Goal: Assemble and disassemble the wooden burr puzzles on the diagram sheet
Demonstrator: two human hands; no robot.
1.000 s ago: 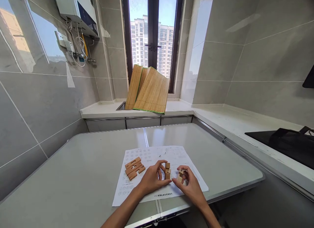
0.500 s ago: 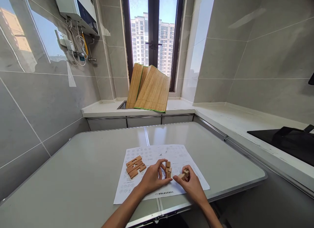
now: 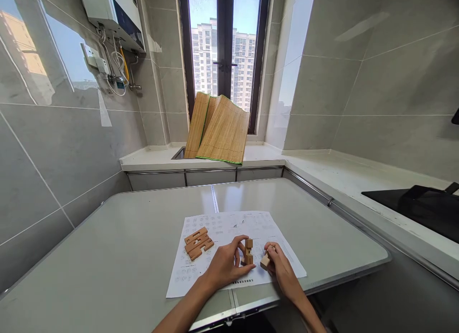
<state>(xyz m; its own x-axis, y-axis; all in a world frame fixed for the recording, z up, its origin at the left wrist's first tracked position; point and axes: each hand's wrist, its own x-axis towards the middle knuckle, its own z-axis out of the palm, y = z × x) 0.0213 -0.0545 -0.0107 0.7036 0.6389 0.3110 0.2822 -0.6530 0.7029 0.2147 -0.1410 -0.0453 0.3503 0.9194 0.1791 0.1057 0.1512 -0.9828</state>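
My left hand (image 3: 229, 262) is closed around a notched wooden puzzle piece (image 3: 248, 251), held upright between thumb and fingers over the printed sheet. My right hand (image 3: 281, 268) grips a second wooden puzzle piece (image 3: 265, 262), its blocky end sticking out to the left and the rest hidden by the fingers. The two pieces are apart, with a small gap of paper between them. Left of my left hand, several flat notched wooden pieces (image 3: 198, 243) lie side by side on the printed paper sheet (image 3: 222, 223).
The pale folding table (image 3: 125, 256) has a metal seam down its middle. Behind it, a bamboo mat (image 3: 224, 130) leans at the window on a white ledge (image 3: 265, 154). A black bag (image 3: 426, 199) lies on the right counter. A water heater (image 3: 113, 17) hangs at left.
Both hands have shifted slightly. The left hand's piece has moved a little right and down. My right hand has turned its piece, so the blocky end now shows more plainly.
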